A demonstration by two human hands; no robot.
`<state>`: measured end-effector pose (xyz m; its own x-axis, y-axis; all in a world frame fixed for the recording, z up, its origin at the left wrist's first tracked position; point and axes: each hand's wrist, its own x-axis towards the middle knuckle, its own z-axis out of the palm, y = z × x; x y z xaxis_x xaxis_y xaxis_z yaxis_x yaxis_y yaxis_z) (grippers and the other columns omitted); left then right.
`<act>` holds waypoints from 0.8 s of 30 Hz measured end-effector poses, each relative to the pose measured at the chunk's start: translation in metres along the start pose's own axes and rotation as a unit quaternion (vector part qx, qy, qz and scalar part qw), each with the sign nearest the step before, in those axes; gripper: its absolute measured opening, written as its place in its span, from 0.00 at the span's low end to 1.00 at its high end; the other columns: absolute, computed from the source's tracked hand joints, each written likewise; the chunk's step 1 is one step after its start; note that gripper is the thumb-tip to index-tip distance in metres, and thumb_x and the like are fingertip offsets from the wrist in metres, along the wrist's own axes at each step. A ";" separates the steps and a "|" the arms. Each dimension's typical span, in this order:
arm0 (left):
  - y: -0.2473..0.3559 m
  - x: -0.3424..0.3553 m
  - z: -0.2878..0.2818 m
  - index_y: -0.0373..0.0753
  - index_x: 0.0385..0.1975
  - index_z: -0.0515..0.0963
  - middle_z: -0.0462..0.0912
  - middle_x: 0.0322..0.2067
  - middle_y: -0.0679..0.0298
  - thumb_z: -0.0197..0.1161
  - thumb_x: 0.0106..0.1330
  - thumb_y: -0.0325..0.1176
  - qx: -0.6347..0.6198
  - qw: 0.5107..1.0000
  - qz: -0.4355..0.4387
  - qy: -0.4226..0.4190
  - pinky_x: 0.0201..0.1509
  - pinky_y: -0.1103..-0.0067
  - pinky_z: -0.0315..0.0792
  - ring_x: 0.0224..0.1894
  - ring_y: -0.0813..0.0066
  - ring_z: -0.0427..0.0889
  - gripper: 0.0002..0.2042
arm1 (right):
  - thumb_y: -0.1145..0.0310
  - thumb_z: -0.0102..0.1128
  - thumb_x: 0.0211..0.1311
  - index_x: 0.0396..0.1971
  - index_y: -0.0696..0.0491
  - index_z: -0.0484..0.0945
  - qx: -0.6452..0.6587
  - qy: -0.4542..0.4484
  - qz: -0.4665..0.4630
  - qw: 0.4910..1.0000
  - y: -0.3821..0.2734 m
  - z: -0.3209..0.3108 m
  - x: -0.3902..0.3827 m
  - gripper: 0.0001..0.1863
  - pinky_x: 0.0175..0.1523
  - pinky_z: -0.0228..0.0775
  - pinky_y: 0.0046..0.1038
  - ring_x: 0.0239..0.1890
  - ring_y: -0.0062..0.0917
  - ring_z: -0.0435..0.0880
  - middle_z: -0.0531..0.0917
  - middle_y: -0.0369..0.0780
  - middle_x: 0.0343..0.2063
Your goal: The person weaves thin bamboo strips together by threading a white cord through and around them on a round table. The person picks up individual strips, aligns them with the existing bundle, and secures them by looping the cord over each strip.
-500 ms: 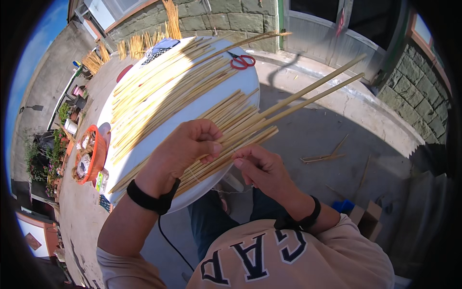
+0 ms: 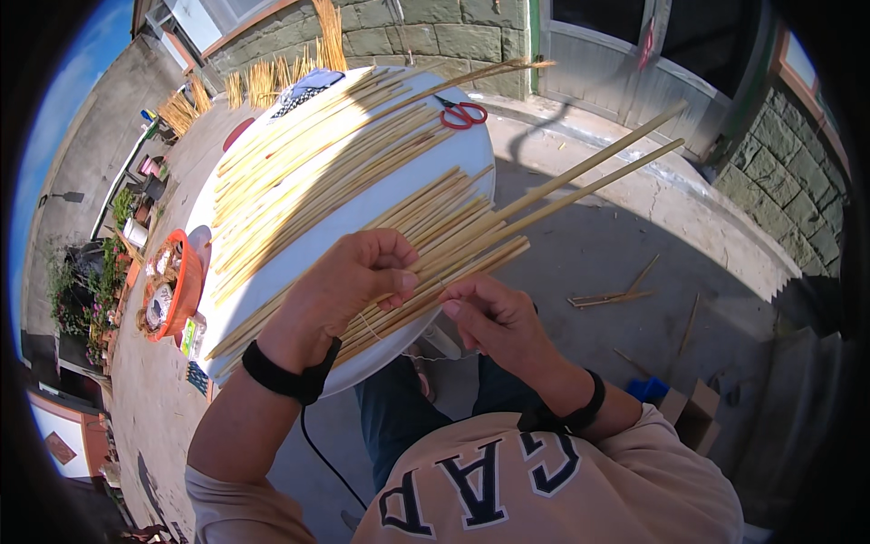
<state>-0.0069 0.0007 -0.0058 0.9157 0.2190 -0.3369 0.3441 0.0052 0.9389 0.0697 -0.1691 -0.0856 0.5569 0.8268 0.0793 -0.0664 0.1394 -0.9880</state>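
Observation:
Both hands are over the near edge of a pile of pale straw stalks [image 2: 426, 204] lying side by side on a round white table. My left hand [image 2: 373, 263] is closed in a pinch above the near stalks; whatever sits between its fingertips is too small to make out. To its right, my right hand [image 2: 494, 317] pinches a thin pale string at the stalks' edge. A length of light string [image 2: 370, 325] crosses the stalks below my left hand, and more hangs beneath the table rim. Two longer stalks [image 2: 589, 186] stick out past the table to the right.
Red-handled scissors [image 2: 464, 115] lie at the table's [image 2: 358, 201] far right, and a folded cloth [image 2: 308, 91] at its far edge. An orange basin [image 2: 186, 290] stands left of the table. A cardboard box [image 2: 696, 412] and loose stalk pieces [image 2: 612, 297] are on the ground to the right.
The view has shifted very slightly. Both hands keep nearly the same pinched pose over the stalks.

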 end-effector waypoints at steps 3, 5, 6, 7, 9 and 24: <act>-0.001 -0.001 0.001 0.31 0.30 0.71 0.73 0.22 0.67 0.58 0.53 0.20 0.002 1.000 0.002 0.016 0.23 0.89 0.64 0.20 0.85 0.69 0.06 | 0.70 0.53 0.59 0.32 0.57 0.73 -0.005 0.001 0.007 1.000 0.002 0.001 0.000 0.06 0.21 0.58 0.14 0.15 0.09 0.67 0.71 0.31 0.12; -0.002 -0.001 0.000 0.31 0.30 0.71 0.73 0.22 0.67 0.58 0.53 0.20 -0.011 1.000 0.004 0.009 0.23 0.89 0.65 0.20 0.85 0.69 0.06 | 0.70 0.53 0.59 0.32 0.57 0.73 0.001 -0.003 0.000 1.000 0.003 0.002 -0.001 0.06 0.21 0.58 0.14 0.15 0.09 0.66 0.71 0.31 0.12; -0.003 0.000 -0.001 0.31 0.30 0.71 0.73 0.22 0.67 0.58 0.53 0.20 -0.011 1.000 0.004 0.010 0.23 0.89 0.65 0.20 0.85 0.69 0.06 | 0.70 0.53 0.59 0.32 0.57 0.73 0.000 -0.003 0.001 1.000 0.003 0.002 -0.001 0.06 0.21 0.58 0.14 0.15 0.09 0.66 0.71 0.31 0.12; -0.003 0.000 -0.002 0.31 0.30 0.71 0.73 0.22 0.66 0.58 0.53 0.20 -0.013 1.000 0.005 0.005 0.23 0.89 0.65 0.20 0.85 0.70 0.06 | 0.70 0.53 0.59 0.32 0.57 0.73 -0.005 -0.002 0.005 1.000 0.002 0.001 -0.001 0.06 0.21 0.58 0.14 0.15 0.09 0.66 0.71 0.31 0.12; -0.004 0.000 -0.003 0.31 0.30 0.71 0.73 0.22 0.66 0.58 0.53 0.19 -0.015 1.000 0.005 0.002 0.23 0.89 0.65 0.20 0.85 0.70 0.06 | 0.70 0.53 0.59 0.32 0.57 0.73 -0.011 -0.002 0.008 1.000 0.002 0.002 -0.001 0.06 0.21 0.58 0.14 0.15 0.09 0.66 0.71 0.31 0.12; -0.007 -0.003 -0.004 0.27 0.34 0.72 0.76 0.22 0.61 0.59 0.52 0.19 -0.017 0.999 -0.010 0.027 0.26 0.86 0.68 0.21 0.80 0.73 0.09 | 0.70 0.52 0.60 0.33 0.56 0.73 -0.002 0.004 -0.008 1.000 0.011 0.004 0.000 0.06 0.21 0.58 0.13 0.16 0.09 0.66 0.70 0.30 0.13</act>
<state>-0.0129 0.0039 -0.0107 0.8955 0.2713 -0.3528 0.3550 0.0427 0.9339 0.0655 -0.1652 -0.0958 0.5648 0.8198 0.0945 -0.0533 0.1505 -0.9872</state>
